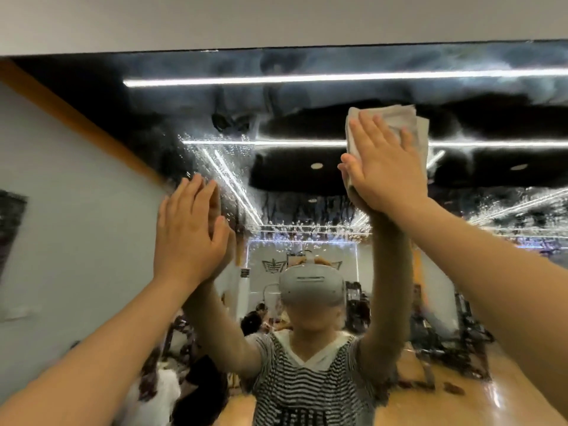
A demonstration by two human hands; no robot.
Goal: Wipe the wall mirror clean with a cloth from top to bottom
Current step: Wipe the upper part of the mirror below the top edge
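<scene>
Hands raised, we stand close to the wall mirror (pixel 307 96), whose top edge runs just under a pale wall (pixel 276 20) band above it. Our right hand (pixel 384 167) lies flat, fingers straight and together, pressing a folded grey-white cloth (pixel 408 118) against the glass high up, near the mirror's upper right part; the cloth shows above and to the right of our fingertips, and a strip of it shows along the thumb side. We are not curling round the cloth, only pressing it with an open palm. Our left hand (pixel 187 232) is also flat and relaxed, holding nothing, its palm set on the glass lower down and well to the left of the cloth. Between the two hands the glass carries beads and streaks of wet, while a darker, smeared patch spreads around and left of the cloth. In the reflection we see ourselves in a striped top (pixel 307 382) with a white headset (pixel 312 287) on, both arms lifted to meet our real ones. Reflected ceiling light strips (pixel 307 78) cross the upper glass, and a wooden floor (pixel 430 404) shows low on the right.
</scene>
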